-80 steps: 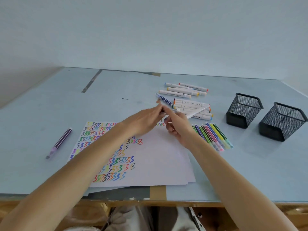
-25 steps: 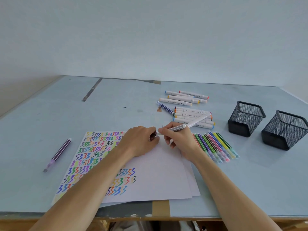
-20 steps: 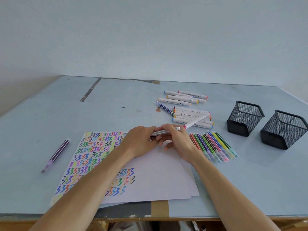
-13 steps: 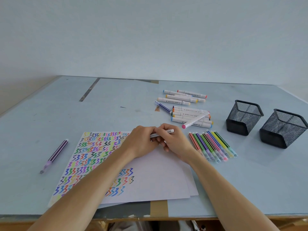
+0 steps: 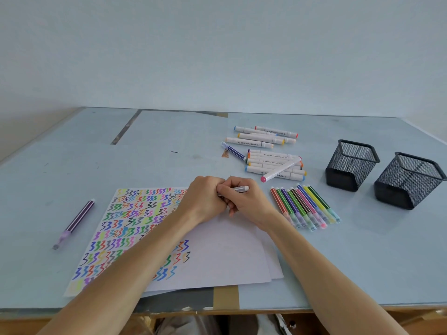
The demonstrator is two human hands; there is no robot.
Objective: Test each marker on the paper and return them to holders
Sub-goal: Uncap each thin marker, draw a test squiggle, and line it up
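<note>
1. Purple striped marker; lies alone on the bench, well left of the paper; apparently set apart from the untested stock.
2. Paper; several sheets stacked near the bench's front edge; left part filled with rows of coloured zigzags, right part blank, so room remains for further tests.
3. Left hand; over the paper's top edge; fingers curled shut around one end of a grey-bodied marker, probably the cap end, though that end is hidden.
4. Right hand; touching the left; fingers clamped on the marker's barrel, its pale end jutting right; the two-handed grip suggests capping or uncapping.
5. White-bodied markers; loose heaps behind the hands; likely awaiting test.
6. Thin coloured markers; neat row just right of the paper, within easy reach.
7. Two black mesh holders; far right; no markers visible inside; returns appear not yet begun.
</note>
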